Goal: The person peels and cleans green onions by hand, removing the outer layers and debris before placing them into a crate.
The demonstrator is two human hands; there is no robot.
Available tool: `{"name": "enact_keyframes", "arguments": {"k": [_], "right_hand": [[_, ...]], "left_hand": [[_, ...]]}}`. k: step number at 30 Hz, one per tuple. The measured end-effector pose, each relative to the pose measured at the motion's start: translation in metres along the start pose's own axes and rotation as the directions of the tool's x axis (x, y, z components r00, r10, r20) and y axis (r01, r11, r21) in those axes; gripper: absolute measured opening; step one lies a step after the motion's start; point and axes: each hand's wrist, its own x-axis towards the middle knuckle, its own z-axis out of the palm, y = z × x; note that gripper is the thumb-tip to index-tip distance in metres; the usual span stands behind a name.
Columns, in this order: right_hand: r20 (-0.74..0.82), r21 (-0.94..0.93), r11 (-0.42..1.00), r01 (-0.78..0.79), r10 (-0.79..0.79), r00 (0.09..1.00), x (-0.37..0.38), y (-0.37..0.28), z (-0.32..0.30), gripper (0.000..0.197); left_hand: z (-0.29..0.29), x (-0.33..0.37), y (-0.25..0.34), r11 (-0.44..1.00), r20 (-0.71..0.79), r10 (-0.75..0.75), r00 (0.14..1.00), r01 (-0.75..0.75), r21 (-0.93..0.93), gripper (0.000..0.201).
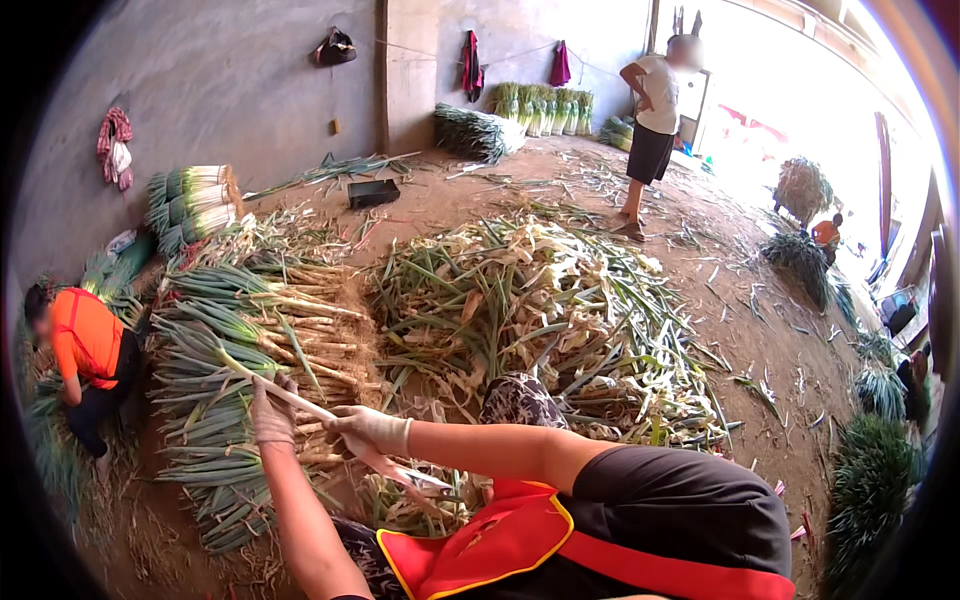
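Observation:
My left hand (pixel 273 412), in a pale glove, is closed around a long green onion (pixel 303 402) with a white stalk and green leaves pointing to the upper left. At the stalk's lower end, my gloved right hand (pixel 376 428) is closed. A pale pinkish strip (pixel 385 464) hangs below the right hand, ending by something shiny; I cannot tell whether it is peeled skin or a tool. Under and beyond my left hand lies a long pile of green onions (pixel 225 345), roots to the right.
A large heap of stripped leaves (pixel 530 300) lies in front. A person in orange (pixel 85 335) bends at the left; another person (pixel 655 110) stands at the back. Tied bundles (pixel 195 205) and a black tray (pixel 373 193) are behind the pile. More green onions (pixel 870 480) lie at right.

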Motion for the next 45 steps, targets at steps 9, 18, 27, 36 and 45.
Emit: {"name": "enact_keyframes", "arguments": {"k": [9, 18, 27, 36, 45], "right_hand": [[0.004, -0.601, 0.78, 0.173, -0.213, 0.977, 0.005, 0.105, -0.005, 0.033], [-0.037, -0.631, 0.766, 0.121, -0.185, 0.982, -0.131, 0.019, 0.029, 0.026], [-0.26, -0.596, 0.801, -0.061, -0.121, 0.958, -0.111, 0.058, -0.063, 0.031], [-0.216, -0.917, 0.373, -0.14, -0.17, 0.961, -0.065, 0.099, -0.104, 0.032], [-0.143, -0.912, -0.395, -0.113, 0.048, 0.989, -0.086, 0.036, -0.093, 0.033]], "left_hand": [[-0.079, 0.048, 0.027, 0.97, -0.077, -0.207, 0.975, 0.195, -0.143, 0.029], [-0.111, 0.06, 0.065, 0.989, -0.181, -0.015, 0.983, -0.011, -0.144, 0.034], [-0.018, -0.025, 0.083, 0.965, 0.201, 0.176, 0.964, -0.209, 0.156, 0.019], [-0.028, -0.049, 0.113, 0.917, -0.069, 0.382, 0.922, -0.368, 0.156, 0.028], [-0.015, -0.027, 0.077, 0.95, -0.113, 0.308, 0.945, -0.299, 0.088, 0.032]]}}
